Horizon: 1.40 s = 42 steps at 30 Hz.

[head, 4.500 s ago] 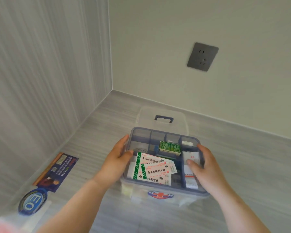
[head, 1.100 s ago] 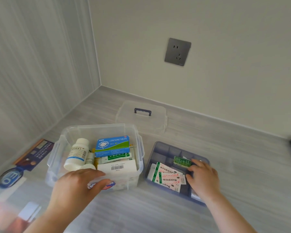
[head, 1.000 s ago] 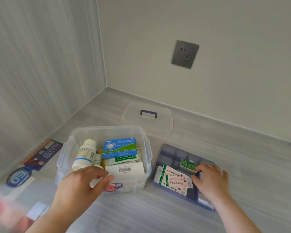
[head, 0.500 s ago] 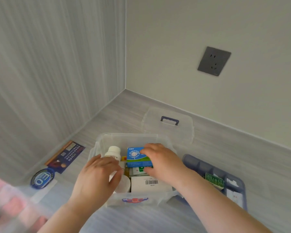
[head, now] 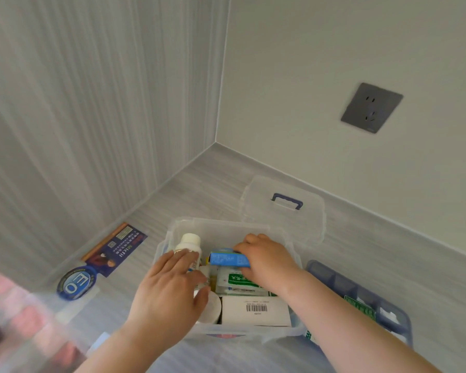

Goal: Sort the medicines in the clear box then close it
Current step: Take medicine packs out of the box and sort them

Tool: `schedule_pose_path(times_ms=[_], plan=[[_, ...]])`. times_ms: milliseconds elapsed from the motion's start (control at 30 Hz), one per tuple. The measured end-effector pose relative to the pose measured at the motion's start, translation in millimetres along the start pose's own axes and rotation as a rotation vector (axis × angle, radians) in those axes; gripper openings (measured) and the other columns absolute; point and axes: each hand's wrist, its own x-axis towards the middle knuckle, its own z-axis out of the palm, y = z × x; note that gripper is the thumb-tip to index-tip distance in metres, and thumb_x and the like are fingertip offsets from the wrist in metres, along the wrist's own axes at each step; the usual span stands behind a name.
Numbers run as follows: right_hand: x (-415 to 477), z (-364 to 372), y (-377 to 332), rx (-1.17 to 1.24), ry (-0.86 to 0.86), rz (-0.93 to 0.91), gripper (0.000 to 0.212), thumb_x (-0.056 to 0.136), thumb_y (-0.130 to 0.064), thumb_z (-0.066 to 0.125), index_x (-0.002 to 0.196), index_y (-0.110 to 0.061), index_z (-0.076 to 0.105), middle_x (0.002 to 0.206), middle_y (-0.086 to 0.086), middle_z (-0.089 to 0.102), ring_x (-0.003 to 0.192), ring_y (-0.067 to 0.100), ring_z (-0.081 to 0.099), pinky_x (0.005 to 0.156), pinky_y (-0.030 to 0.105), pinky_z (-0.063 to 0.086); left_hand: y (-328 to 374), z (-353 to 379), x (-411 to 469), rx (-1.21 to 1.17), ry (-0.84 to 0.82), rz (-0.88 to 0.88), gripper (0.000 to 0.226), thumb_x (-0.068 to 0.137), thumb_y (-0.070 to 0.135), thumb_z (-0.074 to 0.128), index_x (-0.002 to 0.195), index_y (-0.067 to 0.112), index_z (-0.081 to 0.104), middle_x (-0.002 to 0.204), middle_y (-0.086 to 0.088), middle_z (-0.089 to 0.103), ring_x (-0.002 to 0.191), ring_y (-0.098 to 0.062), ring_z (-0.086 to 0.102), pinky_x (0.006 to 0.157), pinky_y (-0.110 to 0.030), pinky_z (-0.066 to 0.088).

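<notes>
Since half a second ago you have tipped the blue carton (head: pixel 228 259) up inside the clear box (head: pixel 221 227), your right hand (head: pixel 267 258) clamped on it. Beyond the box lies its lid (head: pixel 283 211); right of it, the tray (head: pixel 361 300). Your left hand (head: pixel 170 289) curls loosely over the white bottle (head: pixel 190 244).

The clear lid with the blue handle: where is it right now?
In the head view, the lid lies flat on the floor just behind the clear box, toward the wall with the outlet.

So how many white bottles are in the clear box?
2 that I can see: one tall white bottle standing at the back left, and one lying under the left hand. More may be hidden.
</notes>
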Motion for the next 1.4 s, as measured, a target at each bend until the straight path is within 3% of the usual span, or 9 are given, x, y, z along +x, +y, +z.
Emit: schedule_pose_path(times_ms=[200,333,500,600,733,867,1100,1300,1400], plan=[[-28.5,-20.6,7.8,0.151,0.445,-0.064,0.046,0.077,-0.010,0.054,0.122,-0.017,0.051,0.124,0.001,0.058,0.111,0.022,0.052,0.081,0.034,0.049,0.5,2.3,0.9,0.089,-0.097,0.031,0.020,0.050,0.030,0.087,0.062,0.023,0.073,0.085,-0.006,0.075,0.083,-0.023,0.070,0.085,-0.034,0.046],[-57.4,-26.9,39.8,0.107,0.807,0.040,0.046,0.058,-0.002,0.063,0.104,-0.006,0.064,0.103,0.013,0.070,0.093,0.029,0.067,0.063,0.038,0.056,-1.4,0.4,-0.1,-0.070,-0.062,0.081,0.061,0.088,0.055,0.026,0.074,0.021,0.074,0.087,-0.001,0.075,0.089,-0.023,0.068,0.087,-0.031,0.031],[-80.0,5.7,88.1,0.194,0.643,0.372,0.045,0.074,-0.001,0.059,0.119,-0.011,0.055,0.126,0.007,0.058,0.114,0.028,0.052,0.081,0.038,0.049,13.2,-1.7,-9.6,-0.021,-0.104,0.304,0.076,0.086,0.066,0.008,0.082,0.027,0.073,0.083,0.010,0.074,0.078,-0.008,0.070,0.076,-0.023,0.045],[-79.7,29.9,100.5,0.179,0.519,0.405,0.048,0.080,-0.006,0.052,0.127,-0.015,0.047,0.134,0.002,0.050,0.122,0.023,0.043,0.088,0.033,0.044,22.8,-5.6,-12.8,0.073,-0.279,0.210,0.085,0.086,0.065,-0.003,0.085,0.027,0.073,0.087,0.009,0.074,0.083,-0.011,0.070,0.069,-0.037,0.056],[-63.7,47.4,100.4,0.150,0.404,0.388,0.050,0.087,-0.008,0.043,0.135,-0.016,0.034,0.143,0.002,0.039,0.130,0.018,0.032,0.097,0.032,0.039,24.6,-3.5,-7.9,0.170,-0.311,0.150,0.115,0.055,0.081,-0.027,0.125,0.033,0.050,0.132,0.015,0.047,0.126,-0.013,0.043,0.101,-0.058,0.031],[-46.8,53.8,96.4,0.155,0.327,0.382,0.058,0.087,-0.001,0.038,0.140,-0.016,0.020,0.150,0.004,0.026,0.136,0.019,0.021,0.103,0.030,0.034,25.4,-2.7,-18.7,0.079,-0.302,-0.014,0.098,0.076,0.075,-0.009,0.101,0.022,0.070,0.103,0.003,0.071,0.100,-0.022,0.064,0.081,-0.061,0.046],[-23.0,69.5,79.0,0.132,0.149,0.231,0.062,0.089,-0.001,0.035,0.142,-0.019,0.009,0.155,0.004,0.004,0.142,0.020,0.003,0.113,0.036,0.023,8.2,5.7,-20.4,0.086,-0.263,-0.158,0.135,0.030,0.078,-0.041,0.137,0.036,0.029,0.143,0.017,0.034,0.136,-0.005,0.017,0.111,-0.040,0.007],[-21.9,72.5,71.2,0.073,0.035,0.213,0.059,0.091,-0.023,0.037,0.142,-0.019,0.008,0.155,0.004,0.003,0.142,0.021,0.000,0.116,0.037,0.006,1.8,1.5,-22.9,0.104,-0.285,-0.211,0.138,0.024,0.077,-0.043,0.137,0.038,0.025,0.146,0.019,0.029,0.137,-0.005,0.012,0.110,-0.042,0.010],[-27.1,47.1,65.5,0.285,0.267,0.211,0.052,0.089,-0.015,0.044,0.138,-0.015,0.027,0.151,0.006,0.023,0.138,0.021,0.016,0.112,0.027,0.016,0.2,-2.5,-21.0,0.126,-0.251,-0.215,0.134,0.031,0.080,-0.039,0.135,0.035,0.032,0.143,0.017,0.035,0.136,-0.007,0.019,0.109,-0.042,0.013]])
